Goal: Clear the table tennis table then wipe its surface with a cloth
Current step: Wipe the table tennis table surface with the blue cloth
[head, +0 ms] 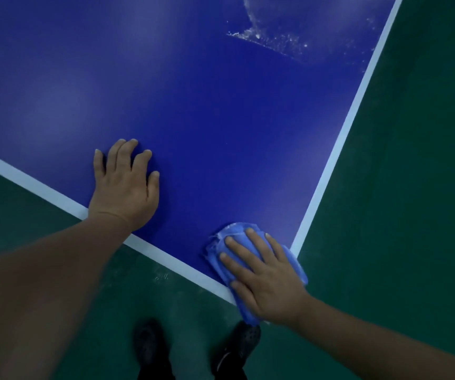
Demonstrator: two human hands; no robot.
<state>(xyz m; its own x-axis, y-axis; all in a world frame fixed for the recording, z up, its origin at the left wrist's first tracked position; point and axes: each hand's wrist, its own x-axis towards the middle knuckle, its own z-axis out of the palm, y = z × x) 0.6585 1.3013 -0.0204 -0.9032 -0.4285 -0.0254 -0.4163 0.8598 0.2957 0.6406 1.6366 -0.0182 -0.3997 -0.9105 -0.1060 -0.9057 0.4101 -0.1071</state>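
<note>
At 5 o'clock, on the near corner of the blue white-edged table tennis table (207, 111), right hand (264, 275) presses a folded blue cloth (222, 260) with straight fingers, left hand (123, 187) flat at 8 o'clock; surface cleared, whitish smears (270, 39) at 1 o'clock unwiped.

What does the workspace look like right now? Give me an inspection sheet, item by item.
Surface: blue table with white edge lines; whitish streaky smear at the far right.
Job's things: blue cloth at the near right corner, overhanging the edge.
Clutter: nothing seen.
Grippers: left hand flat on the table near the edge; right hand pressing on the cloth, fingers straight.
Cables: nothing seen.
Surroundings: green floor; dark shoes below the table edge.
</note>
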